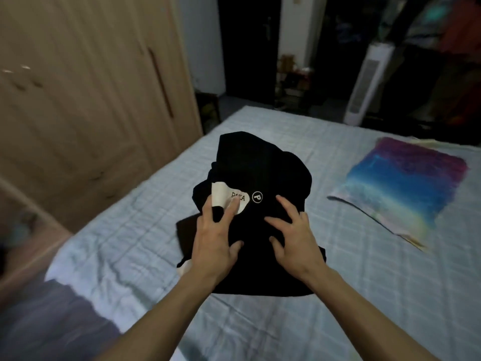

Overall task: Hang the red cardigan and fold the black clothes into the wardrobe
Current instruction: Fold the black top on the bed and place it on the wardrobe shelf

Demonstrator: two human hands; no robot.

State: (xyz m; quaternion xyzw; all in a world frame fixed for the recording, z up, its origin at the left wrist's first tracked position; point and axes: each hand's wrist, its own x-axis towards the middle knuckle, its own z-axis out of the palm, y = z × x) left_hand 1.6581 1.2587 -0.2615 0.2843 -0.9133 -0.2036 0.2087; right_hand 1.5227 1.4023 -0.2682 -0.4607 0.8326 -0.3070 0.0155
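Head view: black clothes (260,173) heaped in a partly folded pile on the pale blue checked bed sheet (338,295), mid-bed. White patch with lettering and a circled "P" logo face up. Left hand (216,241) flat on the near-left of the pile, fingers spread, fingertips on the white patch. Right hand (294,238) flat just beside it, fingers splayed, gripping nothing. Colourful pillow (406,186) far right. Closed wooden wardrobe (86,100) left of the bed.

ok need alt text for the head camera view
Two bare hands, left hand and right hand, press flat on a folded black garment with a white printed logo lying on a pale blue checked bedsheet. A closed light wooden wardrobe stands left; a rainbow-coloured cloth lies right.
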